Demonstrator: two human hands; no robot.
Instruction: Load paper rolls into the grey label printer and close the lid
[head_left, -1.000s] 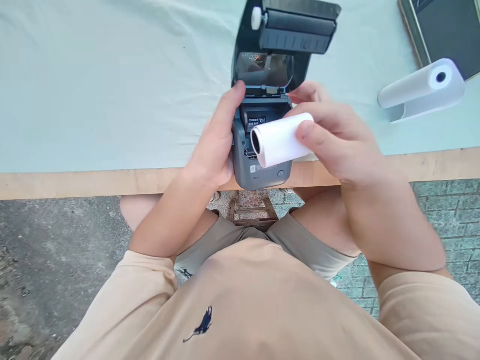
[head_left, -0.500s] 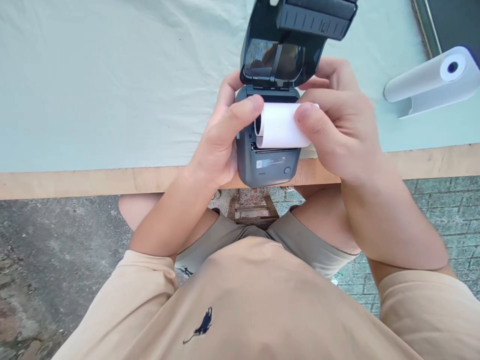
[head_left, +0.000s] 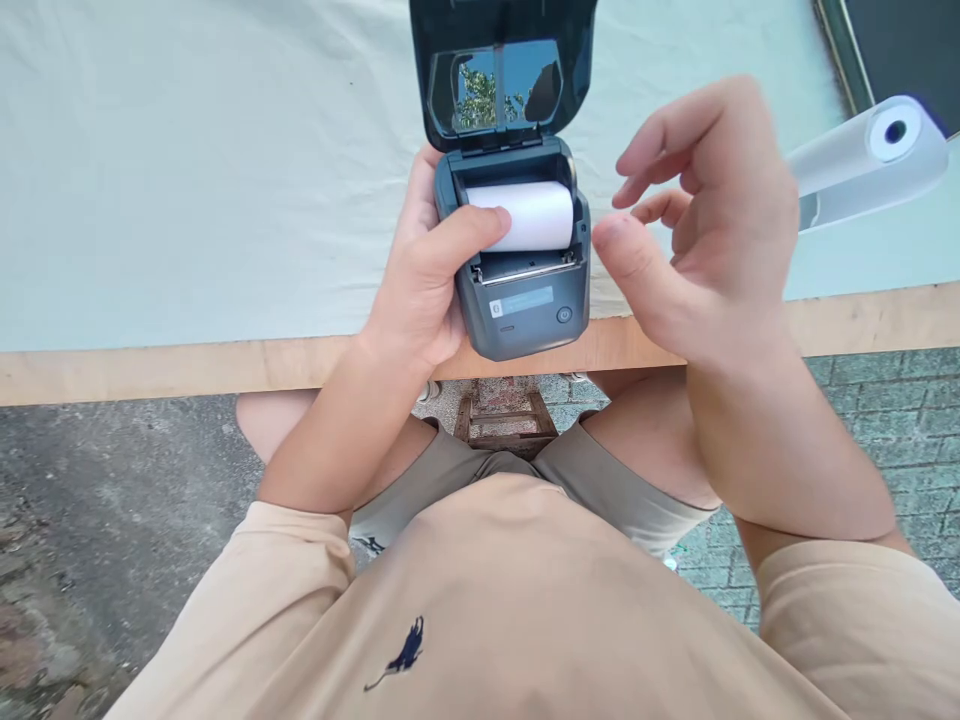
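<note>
One roll (head_left: pixel 544 215) could drop out if the left hand (head_left: pixel 424 265), clamped on the printer (head_left: pixel 529 335), upper middle, tips it; the right hand (head_left: pixel 724 235) is spread.

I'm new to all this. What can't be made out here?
All in the head view:
Left hand: most fingers hidden behind the grey device.
White roll: lower left part covered by the left thumb.
Lid: far end cut off by the top edge.
Label: lettering blurred, too small.
Dark panel: cut off by the picture's edges.
</note>
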